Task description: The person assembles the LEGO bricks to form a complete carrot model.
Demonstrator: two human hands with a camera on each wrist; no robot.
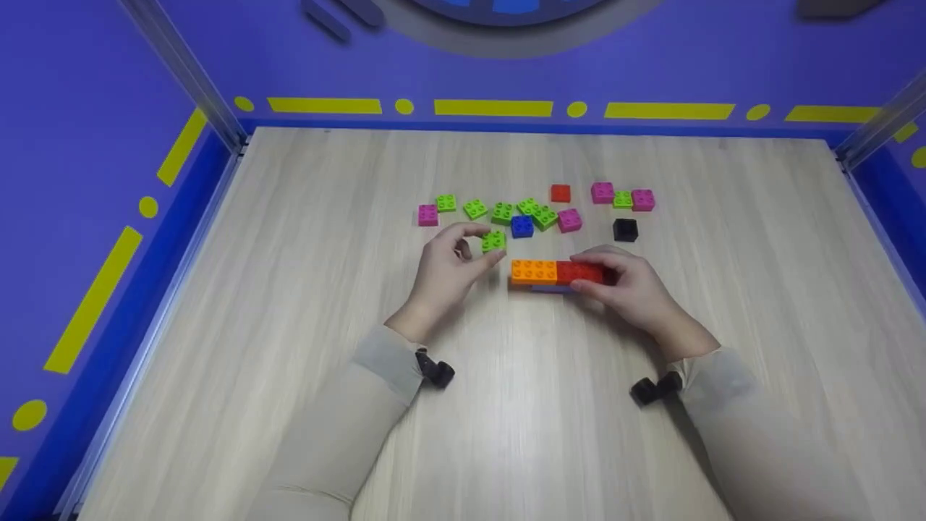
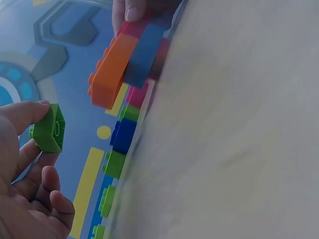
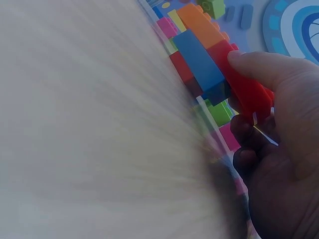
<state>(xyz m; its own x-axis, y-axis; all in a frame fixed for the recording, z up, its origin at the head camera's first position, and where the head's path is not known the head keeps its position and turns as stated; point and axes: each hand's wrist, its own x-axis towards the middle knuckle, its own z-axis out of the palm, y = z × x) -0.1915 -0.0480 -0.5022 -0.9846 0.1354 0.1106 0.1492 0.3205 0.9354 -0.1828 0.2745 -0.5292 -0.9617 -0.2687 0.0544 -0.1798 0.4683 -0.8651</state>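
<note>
Between thumb and fingers, my left hand (image 1: 443, 275) pinches a lime green 2x2 toy building brick (image 1: 493, 241). The hollow underside of that brick shows in the left wrist view. My right hand (image 1: 635, 291) grips a joined stack of bricks by the end of its upper red brick (image 3: 241, 79). An orange brick (image 1: 534, 271) lies in line with this red one, toward the left hand. Under both, a blue brick (image 3: 199, 55) bridges the joint, and another red brick (image 3: 182, 68) shows below the blue. A short gap separates the green brick from the orange end.
Behind the hands, loose bricks lie in an uneven row on the wooden table (image 1: 325, 217): several green ones (image 1: 475, 210), several pink ones (image 1: 427, 215), a blue one (image 1: 522, 226), a small red one (image 1: 561, 193) and a black one (image 1: 626, 229). Blue panels (image 1: 217, 43) enclose the table.
</note>
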